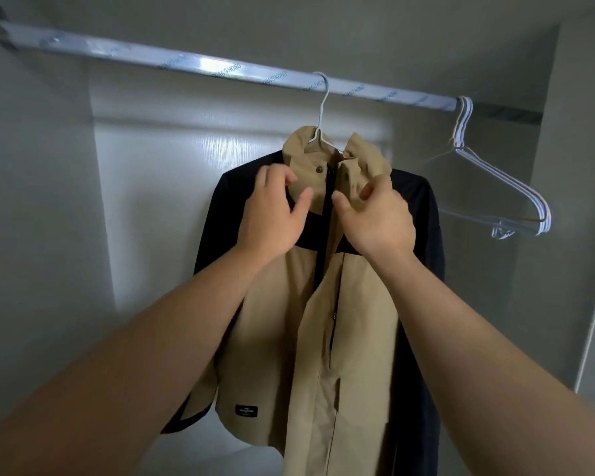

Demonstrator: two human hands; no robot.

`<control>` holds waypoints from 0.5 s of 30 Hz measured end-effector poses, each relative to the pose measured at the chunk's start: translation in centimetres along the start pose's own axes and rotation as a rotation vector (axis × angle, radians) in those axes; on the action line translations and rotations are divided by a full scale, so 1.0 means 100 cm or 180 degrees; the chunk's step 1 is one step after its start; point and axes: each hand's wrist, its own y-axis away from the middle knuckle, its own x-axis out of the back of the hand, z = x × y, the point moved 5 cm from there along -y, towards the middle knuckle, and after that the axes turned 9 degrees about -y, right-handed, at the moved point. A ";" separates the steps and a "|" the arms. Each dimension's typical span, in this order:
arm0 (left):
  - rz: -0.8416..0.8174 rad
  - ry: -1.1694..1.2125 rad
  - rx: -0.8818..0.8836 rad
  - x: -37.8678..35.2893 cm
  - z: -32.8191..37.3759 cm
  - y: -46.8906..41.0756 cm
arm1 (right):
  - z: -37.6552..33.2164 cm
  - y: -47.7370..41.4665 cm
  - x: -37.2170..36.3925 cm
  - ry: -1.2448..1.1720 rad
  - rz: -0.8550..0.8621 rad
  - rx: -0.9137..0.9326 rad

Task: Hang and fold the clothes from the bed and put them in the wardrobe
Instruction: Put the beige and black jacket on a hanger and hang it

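Jacket (323,321) on a hanger (323,108) hooked over the wardrobe rail (186,61); right grip (375,214) pinches the collar (310,156), left grip (272,207), blurred, seemingly lies spread against it; an uneven tug could slide a shoulder off or unhook the hanger

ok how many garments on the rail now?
1: the tan-and-black jacket, on a white hanger midway along the rail; the bunched hangers at its right end are empty. Another could hide behind.
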 end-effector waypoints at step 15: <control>-0.0657 -0.0448 -0.0097 -0.015 0.008 -0.049 | -0.016 -0.013 -0.013 -0.1071 -0.0811 0.0741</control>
